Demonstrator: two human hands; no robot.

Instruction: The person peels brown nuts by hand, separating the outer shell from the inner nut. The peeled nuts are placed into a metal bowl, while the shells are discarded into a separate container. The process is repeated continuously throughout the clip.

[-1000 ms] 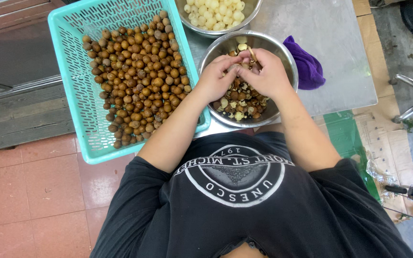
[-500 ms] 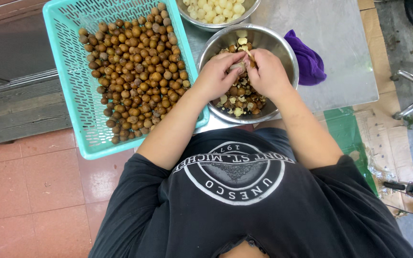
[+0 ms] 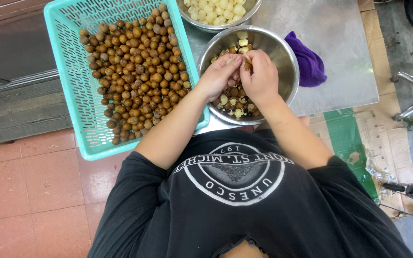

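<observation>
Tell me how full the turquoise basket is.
Partly full. Brown fruit covers most of the basket floor in a shallow heap, but bare mesh shows along the left side and near end.

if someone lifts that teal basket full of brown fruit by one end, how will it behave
The teal plastic basket would probably flex, since its walls are thin open mesh. It likely feels heavy, being heaped with brown round fruit. Tilted, the fruit would probably roll toward the low end.

Both hands (image 3: pixel 242 76) shifted slightly (fingertips closer together).
</observation>
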